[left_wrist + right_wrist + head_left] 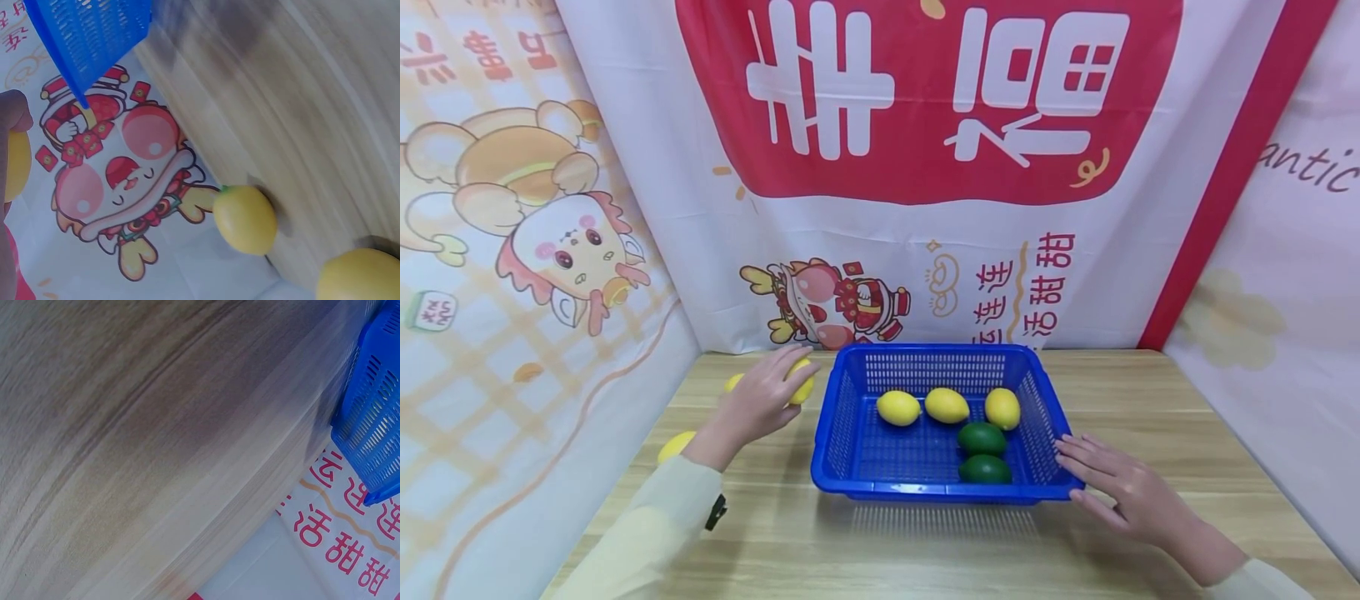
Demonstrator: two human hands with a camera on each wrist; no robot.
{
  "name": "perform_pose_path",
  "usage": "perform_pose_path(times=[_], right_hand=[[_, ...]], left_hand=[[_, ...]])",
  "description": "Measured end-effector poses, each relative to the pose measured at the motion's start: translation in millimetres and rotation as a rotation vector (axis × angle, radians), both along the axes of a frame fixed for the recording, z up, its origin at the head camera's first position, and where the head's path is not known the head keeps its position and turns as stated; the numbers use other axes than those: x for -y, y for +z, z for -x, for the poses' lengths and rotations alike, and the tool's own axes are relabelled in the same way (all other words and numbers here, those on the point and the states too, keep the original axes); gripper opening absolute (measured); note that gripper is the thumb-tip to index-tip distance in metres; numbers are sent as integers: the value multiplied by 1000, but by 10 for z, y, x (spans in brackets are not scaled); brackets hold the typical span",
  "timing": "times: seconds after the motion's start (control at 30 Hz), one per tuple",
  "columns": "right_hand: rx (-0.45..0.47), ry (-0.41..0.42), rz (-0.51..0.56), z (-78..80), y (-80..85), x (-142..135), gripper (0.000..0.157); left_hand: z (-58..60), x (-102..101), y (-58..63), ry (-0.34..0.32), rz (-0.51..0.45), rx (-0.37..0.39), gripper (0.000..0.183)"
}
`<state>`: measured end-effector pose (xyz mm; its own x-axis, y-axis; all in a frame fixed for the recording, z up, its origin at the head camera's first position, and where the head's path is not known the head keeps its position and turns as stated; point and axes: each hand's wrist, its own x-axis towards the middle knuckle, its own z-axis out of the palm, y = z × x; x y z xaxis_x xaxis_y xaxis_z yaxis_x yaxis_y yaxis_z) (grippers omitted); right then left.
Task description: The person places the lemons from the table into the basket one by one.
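Note:
My left hand (762, 394) grips a yellow lemon (802, 385) just left of the blue plastic basket (842, 485). In the left wrist view, part of that held lemon (19, 165) shows at the left edge, partly hidden by the fingers. My right hand (1138, 496) touches the basket's right rim near its front corner, fingers fairly straight. Inside the basket lie a left lemon (898, 408), a middle lemon (947, 405) and a right lemon (1002, 408). Two dark green fruits, one (982, 439) behind the other (986, 469), lie near the right side.
Two more lemons lie on the wooden table (760, 533) at the left: one lemon (676, 447) near the left forearm and one lemon (733, 382) partly behind the hand. Printed cloth (910, 275) hangs along the table's back and sides.

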<state>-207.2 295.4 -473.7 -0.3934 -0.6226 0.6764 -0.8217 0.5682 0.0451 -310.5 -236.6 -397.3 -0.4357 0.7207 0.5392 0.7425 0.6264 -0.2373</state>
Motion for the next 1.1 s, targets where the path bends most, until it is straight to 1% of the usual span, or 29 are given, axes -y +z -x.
perform_pose_path(times=[0.13,0.3,0.53,0.7,0.87,1.1], right_hand=[[2,-1,-1,-2,4,2,51],[5,-2,2,-1,8,2,51],[2,1,4,3,11,0,51],[-6,3,3,7,-2,-4,51],[-14,10,5,9,-11,-4,50],[-15,8,0,4,-9,-4,50]], left_hand=[[16,-78,33,-27,18,-11,61],[36,-169,61,-44,34,-17,63],[71,-299,74,-75,47,-42,66],[90,-390,79,-88,54,-39,66],[116,-502,76,-103,69,-36,57],[146,-646,78,-127,98,0,58]])
